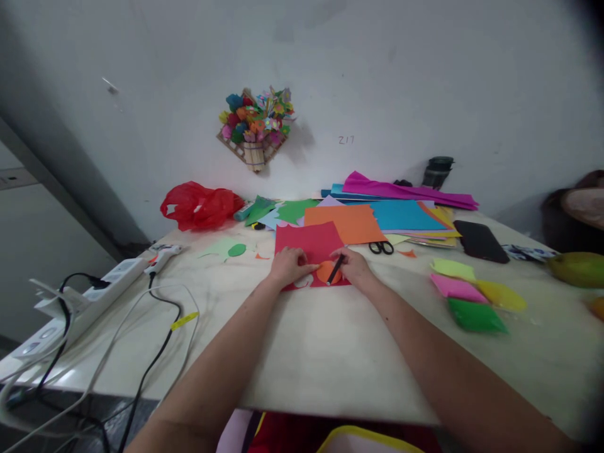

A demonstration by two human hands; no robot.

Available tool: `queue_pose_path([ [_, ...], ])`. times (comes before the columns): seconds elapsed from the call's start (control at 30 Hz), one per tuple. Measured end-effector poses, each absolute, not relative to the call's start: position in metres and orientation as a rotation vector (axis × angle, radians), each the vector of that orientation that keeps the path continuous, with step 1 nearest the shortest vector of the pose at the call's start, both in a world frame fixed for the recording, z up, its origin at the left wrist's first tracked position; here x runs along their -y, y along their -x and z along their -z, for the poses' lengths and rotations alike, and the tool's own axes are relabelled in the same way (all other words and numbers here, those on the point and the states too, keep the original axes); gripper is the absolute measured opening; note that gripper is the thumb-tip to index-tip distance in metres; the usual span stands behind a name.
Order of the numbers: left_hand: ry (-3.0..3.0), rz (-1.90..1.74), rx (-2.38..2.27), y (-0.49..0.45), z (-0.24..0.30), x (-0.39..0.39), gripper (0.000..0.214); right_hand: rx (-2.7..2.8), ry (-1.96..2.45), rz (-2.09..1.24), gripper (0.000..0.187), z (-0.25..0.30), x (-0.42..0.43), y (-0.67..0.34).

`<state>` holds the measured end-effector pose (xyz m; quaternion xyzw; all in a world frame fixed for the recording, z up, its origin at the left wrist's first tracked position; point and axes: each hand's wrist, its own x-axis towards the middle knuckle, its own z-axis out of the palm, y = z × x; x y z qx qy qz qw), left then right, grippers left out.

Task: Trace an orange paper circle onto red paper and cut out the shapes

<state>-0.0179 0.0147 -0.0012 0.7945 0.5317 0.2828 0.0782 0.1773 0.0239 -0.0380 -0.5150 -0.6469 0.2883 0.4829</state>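
Note:
A red sheet of paper lies flat on the table in front of me, its near edge partly cut away. On it rests an orange paper circle. My left hand, fingers curled, presses on the sheet from the left, with its thumb at the circle's edge. A black pen is pinched in my right hand, its tip pointing down over the circle toward me. Just beyond my right hand are black-handled scissors. A green paper oval lies left of the red sheet.
Coloured sheets are stacked behind, beside a dark phone. A red plastic bag sits back left. Small coloured packets lie at right. A power strip, cables and a glue gun occupy the left side.

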Motion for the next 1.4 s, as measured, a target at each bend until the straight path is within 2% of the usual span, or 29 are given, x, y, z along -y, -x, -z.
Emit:
queue_pose_path([
  [0.17, -2.582, -0.666, -1.581, 0.005, 0.005, -0.014, 0.015, 1.579, 1.248, -0.679, 0.024, 0.039, -0.025, -0.178],
  [0.3, -2.487, -0.711, -1.618, 0.005, 0.009, -0.019, 0.009, 1.58, 1.275, -0.677, 0.024, 0.039, -0.025, -0.178],
  [0.53, -2.076, -1.039, -1.817, 0.03, 0.013, -0.037, 0.015, 1.568, 1.278, -0.719, 0.024, 0.038, -0.024, -0.178],
  [0.7, -1.897, -1.214, -1.732, 0.037, 0.015, -0.038, 0.019, 1.566, 1.277, -0.711, 0.025, 0.039, -0.024, -0.178],
  [0.93, -1.869, -1.157, -1.408, 0.016, 0.007, -0.023, 0.031, 1.573, 1.247, -0.701, 0.023, 0.04, -0.024, -0.177],
  [1.1, -1.809, -1.093, -1.359, 0.015, -0.005, -0.012, 0.04, 1.519, 1.207, -0.746, 0.019, 0.032, -0.021, -0.176],
  [1.4, -1.697, -1.083, -1.218, 0.017, -0.001, -0.012, 0.032, 1.506, 1.181, -0.786, 0.017, 0.031, -0.023, -0.173],
])
